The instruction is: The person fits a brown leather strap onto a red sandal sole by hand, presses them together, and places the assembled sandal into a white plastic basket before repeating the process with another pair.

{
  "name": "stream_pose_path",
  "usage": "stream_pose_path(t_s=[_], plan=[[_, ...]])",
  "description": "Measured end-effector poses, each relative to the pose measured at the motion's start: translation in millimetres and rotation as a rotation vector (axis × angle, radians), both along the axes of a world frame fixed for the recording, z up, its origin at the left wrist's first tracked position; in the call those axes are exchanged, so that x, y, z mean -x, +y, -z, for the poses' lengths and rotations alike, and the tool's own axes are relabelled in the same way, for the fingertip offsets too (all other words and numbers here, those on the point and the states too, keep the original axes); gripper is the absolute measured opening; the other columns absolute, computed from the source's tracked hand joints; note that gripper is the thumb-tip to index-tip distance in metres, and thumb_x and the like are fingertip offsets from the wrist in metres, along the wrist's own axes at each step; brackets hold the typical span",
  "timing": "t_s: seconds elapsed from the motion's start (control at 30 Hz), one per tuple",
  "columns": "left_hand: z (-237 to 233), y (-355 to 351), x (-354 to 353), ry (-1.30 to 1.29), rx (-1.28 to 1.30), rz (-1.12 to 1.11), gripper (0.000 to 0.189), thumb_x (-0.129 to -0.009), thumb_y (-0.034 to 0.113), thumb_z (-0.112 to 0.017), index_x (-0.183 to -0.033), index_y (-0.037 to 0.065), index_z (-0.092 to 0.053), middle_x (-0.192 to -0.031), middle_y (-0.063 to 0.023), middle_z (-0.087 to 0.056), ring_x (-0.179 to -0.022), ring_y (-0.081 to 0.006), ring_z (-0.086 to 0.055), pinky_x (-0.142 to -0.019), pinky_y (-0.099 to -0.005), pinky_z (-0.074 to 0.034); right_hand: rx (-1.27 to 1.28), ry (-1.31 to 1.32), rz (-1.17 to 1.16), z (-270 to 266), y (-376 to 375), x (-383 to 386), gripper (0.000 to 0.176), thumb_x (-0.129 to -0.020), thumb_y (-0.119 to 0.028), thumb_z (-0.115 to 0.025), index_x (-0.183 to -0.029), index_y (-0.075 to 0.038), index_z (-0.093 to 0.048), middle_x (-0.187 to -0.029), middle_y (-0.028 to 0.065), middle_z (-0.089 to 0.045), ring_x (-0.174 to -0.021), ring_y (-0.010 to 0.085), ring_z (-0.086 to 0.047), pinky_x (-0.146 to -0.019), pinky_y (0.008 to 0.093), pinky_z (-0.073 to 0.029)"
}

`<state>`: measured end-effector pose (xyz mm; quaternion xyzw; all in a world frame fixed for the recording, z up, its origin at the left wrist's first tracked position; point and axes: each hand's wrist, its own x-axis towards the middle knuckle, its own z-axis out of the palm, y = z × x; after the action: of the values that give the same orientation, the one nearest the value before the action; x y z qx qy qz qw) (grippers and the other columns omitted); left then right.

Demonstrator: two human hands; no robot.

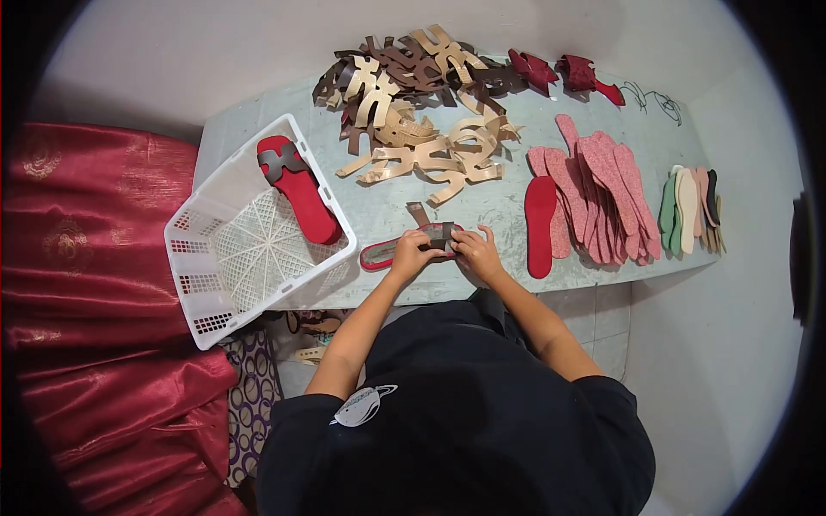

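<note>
A red-edged sandal sole (376,255) with a greyish face lies on the table near its front edge. A dark strap (442,230) is laid across its right part, and one brown strap end (417,212) sticks out behind it. My left hand (412,250) is closed on the strap and sole from the left, fingertips pressed at the strap's edge. On the right side, my right hand (476,253) pinches the strap's other edge, with its outer fingers raised. The fingers hide part of the strap and sole.
On the left stands a white plastic basket (345,258) holding a red sandal (307,203). Cut straps (417,155) are heaped at the back. A red sole (539,225), pink soles (607,193), coloured soles (686,206) and dark red straps (578,75) lie on the right.
</note>
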<state>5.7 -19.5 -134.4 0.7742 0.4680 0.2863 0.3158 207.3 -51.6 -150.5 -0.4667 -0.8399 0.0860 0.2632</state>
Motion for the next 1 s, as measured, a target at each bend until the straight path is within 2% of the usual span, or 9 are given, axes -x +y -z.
stream_pose_path(t_s=[0.1,0.17,0.3,0.4,0.5,0.6,0.67,0.77,1.0], plan=[[8,-4,-3,-0.126,-0.034,-0.077,0.028,-0.056,0.019,-0.080,-0.069,0.001,-0.064,-0.077,-0.0083,-0.059,-0.076,-0.0205,-0.055,-0.065,-0.0284,-0.045,0.025,0.016,0.004,-2,0,1,0.030,-0.060,-0.010,-0.070,-0.088,-0.012,-0.060,-0.111,0.0008,-0.058,-0.103,0.0155,-0.052,-0.094,0.0476,-0.029],[6,-6,-5,-0.262,0.174,-0.151,0.026,-0.056,0.015,-0.080,-0.069,0.000,-0.063,-0.083,-0.0061,-0.054,-0.076,-0.0183,-0.053,-0.067,-0.0273,-0.045,0.024,0.007,0.009,-3,-1,0,0.030,-0.059,-0.010,-0.070,-0.087,-0.012,-0.060,-0.110,0.0006,-0.058,-0.103,0.0154,-0.053,-0.094,0.0476,-0.029],[13,-3,-4,-0.253,0.225,-0.138,0.026,-0.056,0.012,-0.080,-0.068,-0.001,-0.061,-0.086,-0.0042,-0.049,-0.078,-0.0162,-0.051,-0.068,-0.0267,-0.045,0.041,0.002,0.009,-6,-1,1,0.033,-0.058,-0.009,-0.070,-0.090,-0.013,-0.060,-0.111,0.0007,-0.058,-0.103,0.0159,-0.053,-0.093,0.0473,-0.030],[19,3,-3,-0.274,0.202,-0.119,0.033,-0.050,0.011,-0.082,-0.067,0.001,-0.055,-0.083,-0.0055,-0.048,-0.076,-0.0192,-0.050,-0.067,-0.0287,-0.044,0.018,-0.016,0.009,-6,-1,1,0.031,-0.059,-0.009,-0.069,-0.089,-0.013,-0.060,-0.111,0.0007,-0.059,-0.103,0.0158,-0.053,-0.093,0.0472,-0.030],[24,8,-2,-0.221,0.212,-0.099,0.033,-0.052,0.013,-0.083,-0.069,0.002,-0.057,-0.090,-0.0041,-0.046,-0.081,-0.0159,-0.049,-0.069,-0.0270,-0.044,0.016,-0.005,0.013,-6,-1,1,0.029,-0.060,-0.009,-0.068,-0.088,-0.013,-0.060,-0.110,0.0007,-0.059,-0.103,0.0156,-0.053,-0.093,0.0472,-0.030],[22,9,-4,-0.238,0.220,-0.101,0.037,-0.051,0.015,-0.083,-0.073,0.004,-0.056,-0.090,-0.0041,-0.046,-0.080,-0.0155,-0.047,-0.068,-0.0264,-0.042,0.045,0.017,0.025,-9,-3,2,0.028,-0.060,-0.009,-0.068,-0.087,-0.012,-0.060,-0.110,0.0009,-0.059,-0.102,0.0156,-0.054,-0.093,0.0472,-0.030],[13,9,-6,-0.170,0.235,-0.161,0.040,-0.048,0.010,-0.083,-0.074,0.004,-0.054,-0.090,-0.0047,-0.045,-0.077,-0.0172,-0.047,-0.066,-0.0274,-0.042,0.043,0.024,0.027,-8,-3,2,0.029,-0.060,-0.009,-0.068,-0.088,-0.012,-0.060,-0.110,0.0009,-0.059,-0.102,0.0156,-0.054,-0.093,0.0472,-0.030],[14,9,-6,-0.173,0.310,-0.197,0.040,-0.049,0.010,-0.083,-0.076,0.005,-0.054,-0.089,-0.0047,-0.045,-0.073,-0.0152,-0.046,-0.064,-0.0257,-0.041,0.033,0.015,0.025,-5,-2,2,0.031,-0.060,-0.010,-0.069,-0.089,-0.013,-0.060,-0.111,0.0001,-0.058,-0.103,0.0152,-0.053,-0.093,0.0473,-0.030],[30,8,-5,-0.249,0.258,-0.227,0.038,-0.051,0.009,-0.081,-0.077,0.006,-0.054,-0.089,-0.0042,-0.046,-0.070,-0.0130,-0.044,-0.062,-0.0250,-0.041,0.043,-0.001,0.003,-7,0,-1,0.030,-0.060,-0.011,-0.070,-0.089,-0.014,-0.062,-0.112,-0.0017,-0.058,-0.103,0.0143,-0.052,-0.094,0.0478,-0.029]])
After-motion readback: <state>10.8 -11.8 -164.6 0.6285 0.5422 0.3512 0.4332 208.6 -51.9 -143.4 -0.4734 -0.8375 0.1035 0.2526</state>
